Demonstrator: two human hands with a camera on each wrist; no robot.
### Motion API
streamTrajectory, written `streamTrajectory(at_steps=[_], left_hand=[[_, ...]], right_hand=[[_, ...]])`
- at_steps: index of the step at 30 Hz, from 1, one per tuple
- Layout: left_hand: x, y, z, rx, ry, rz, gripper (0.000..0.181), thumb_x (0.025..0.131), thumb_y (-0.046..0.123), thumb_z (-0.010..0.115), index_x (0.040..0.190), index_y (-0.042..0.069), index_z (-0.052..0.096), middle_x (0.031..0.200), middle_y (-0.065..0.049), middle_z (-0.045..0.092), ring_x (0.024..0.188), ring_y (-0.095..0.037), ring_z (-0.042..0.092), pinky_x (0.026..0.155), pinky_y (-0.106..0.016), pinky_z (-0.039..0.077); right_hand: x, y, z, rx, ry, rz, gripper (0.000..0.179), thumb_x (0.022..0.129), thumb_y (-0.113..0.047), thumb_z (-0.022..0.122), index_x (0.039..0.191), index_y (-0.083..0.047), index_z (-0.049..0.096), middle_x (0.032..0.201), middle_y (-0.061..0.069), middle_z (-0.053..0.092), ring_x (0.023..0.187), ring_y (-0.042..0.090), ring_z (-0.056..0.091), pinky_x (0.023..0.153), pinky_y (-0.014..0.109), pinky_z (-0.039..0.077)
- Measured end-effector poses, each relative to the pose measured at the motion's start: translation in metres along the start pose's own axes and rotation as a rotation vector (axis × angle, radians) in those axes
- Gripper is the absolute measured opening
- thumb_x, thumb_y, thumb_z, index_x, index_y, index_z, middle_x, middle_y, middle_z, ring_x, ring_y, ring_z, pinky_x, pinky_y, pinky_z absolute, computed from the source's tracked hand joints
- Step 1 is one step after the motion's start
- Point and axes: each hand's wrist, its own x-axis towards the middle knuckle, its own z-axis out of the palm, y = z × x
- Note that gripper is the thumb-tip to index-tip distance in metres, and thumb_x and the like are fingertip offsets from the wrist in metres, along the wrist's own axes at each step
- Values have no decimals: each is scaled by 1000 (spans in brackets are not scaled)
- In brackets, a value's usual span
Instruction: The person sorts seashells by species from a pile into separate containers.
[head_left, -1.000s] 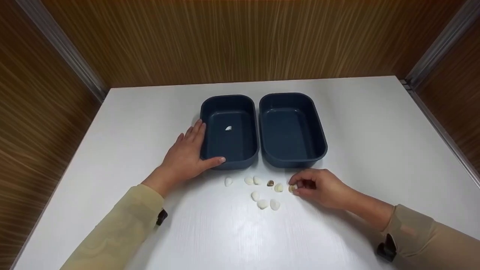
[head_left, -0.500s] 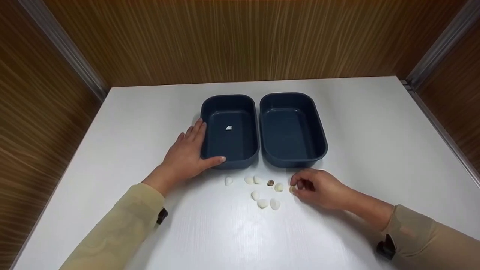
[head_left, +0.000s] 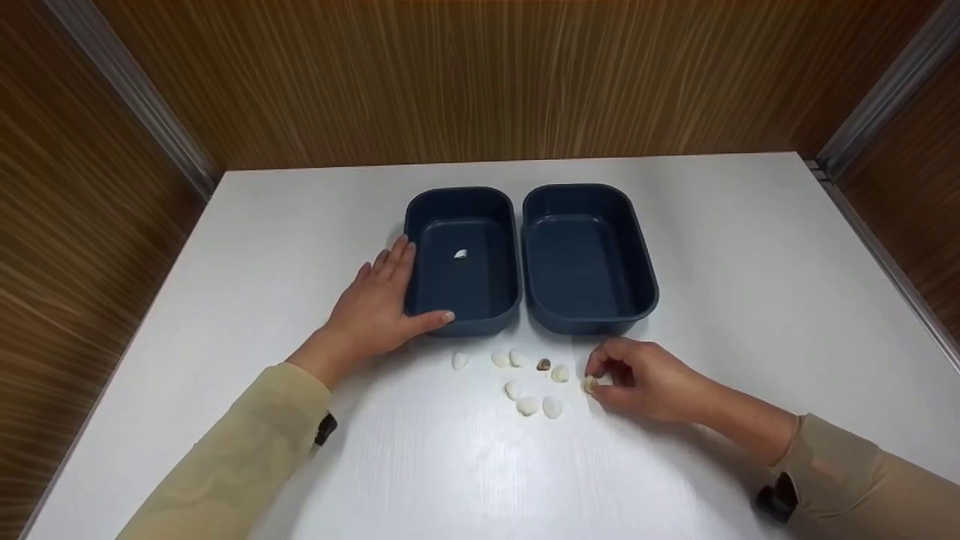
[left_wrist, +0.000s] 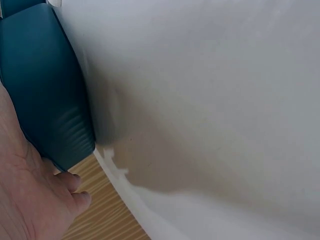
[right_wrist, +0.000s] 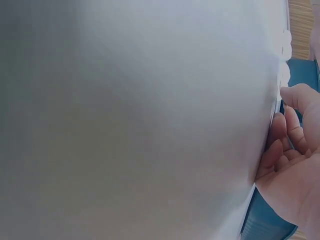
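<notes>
My right hand [head_left: 649, 382] pinches a small pale seashell [head_left: 588, 385] between thumb and fingertips, low at the table, just in front of the right-hand bin. My left hand [head_left: 371, 311] rests along the left side of the left-hand dark blue bin [head_left: 480, 328], its fingers straight at the rim and its thumb over the front corner. One white shell [head_left: 460, 254] lies inside that bin. Several white shells, such as a flat one [head_left: 552, 407], are scattered before the bins, with a small brown shell [head_left: 544, 364] among them. In the right wrist view, the fingers largely hide the pinched shell.
A second dark blue bin [head_left: 591, 325] stands close on the right of the first, with bare floor inside. Both stand on a white table [head_left: 750, 262]. Wood-grain panels [head_left: 495, 82] rise behind and at both sides.
The right hand has drawn slightly toward the person with the pinched shell. The left hand keeps its place on the bin; the head view has shifted a little.
</notes>
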Motion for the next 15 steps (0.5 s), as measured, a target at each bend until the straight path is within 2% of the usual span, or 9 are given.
streamTrajectory(at_steps=[8, 15], left_hand=[[0, 0, -1, 3, -7, -5, 129, 86, 95, 44, 170, 6, 1, 178, -9, -3, 163, -34, 9, 130, -53, 9], [0, 2, -2, -4, -14, -10, 130, 85, 96, 43, 170, 8, 1, 178, -8, -4, 163, -33, 8, 130, -53, 8]], right_hand=[[-4, -2, -4, 69, 11, 12, 20, 90, -2, 82, 101, -15, 71, 86, -9, 66, 77, 10, 60, 67, 20, 51], [-6, -4, -5, 134, 1, 32, 20, 90, 1, 80, 102, -11, 71, 89, -5, 71, 79, 10, 65, 71, 19, 55]])
